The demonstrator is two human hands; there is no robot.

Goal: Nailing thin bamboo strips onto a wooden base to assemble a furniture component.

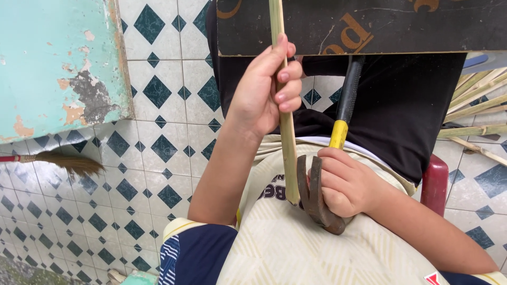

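The left hand (264, 89) is closed tight around a long bamboo stick (288, 153). The right hand (343, 182), just beside the stick, grips a hammer (322, 195) near its rusty head. The hammer's claw touches the stick's low end. The stick looks whole. More sticks (475, 111) lie well away from it.

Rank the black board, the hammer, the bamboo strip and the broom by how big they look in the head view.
1. Black board, cut off by the frame.
2. Bamboo strip, long but thin, held by the left hand.
3. Hammer, in the right hand.
4. Broom, farther off, so unsure.
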